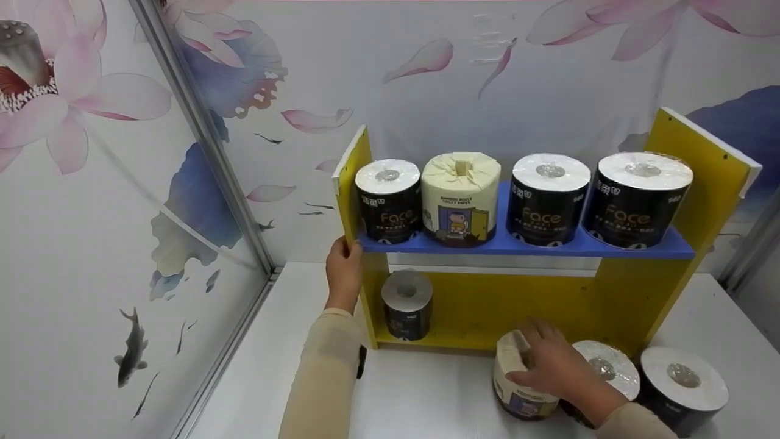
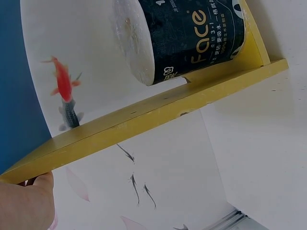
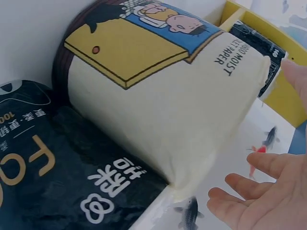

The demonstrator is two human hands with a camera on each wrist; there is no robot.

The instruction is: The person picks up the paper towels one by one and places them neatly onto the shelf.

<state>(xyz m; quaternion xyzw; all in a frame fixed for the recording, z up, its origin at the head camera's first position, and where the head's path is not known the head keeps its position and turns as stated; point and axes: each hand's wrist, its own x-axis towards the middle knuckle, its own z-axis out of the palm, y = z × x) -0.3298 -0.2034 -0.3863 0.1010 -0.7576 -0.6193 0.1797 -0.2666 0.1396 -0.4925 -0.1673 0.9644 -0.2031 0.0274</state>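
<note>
My left hand [image 1: 345,273] holds the left side panel [image 2: 144,112] of a yellow and blue shelf rack [image 1: 548,249], just below the blue board. In the left wrist view the thumb lies against the panel edge, the other fingers mostly hidden. My right hand [image 1: 551,360] is over a cream-wrapped toilet roll [image 1: 515,381] standing on the table before the rack. The right wrist view shows its fingers [image 3: 266,165] spread and apart from this roll's top end. Touching the cream roll is a black-wrapped toilet roll [image 1: 609,366], partly behind my right wrist.
Another black-wrapped roll [image 1: 684,378] stands at the right on the white table [image 1: 414,390]. One black roll [image 1: 408,308] sits on the lower level, at the left. The upper board carries several rolls, one of them cream [image 1: 461,195]. Printed walls [image 1: 317,73] rise behind and left.
</note>
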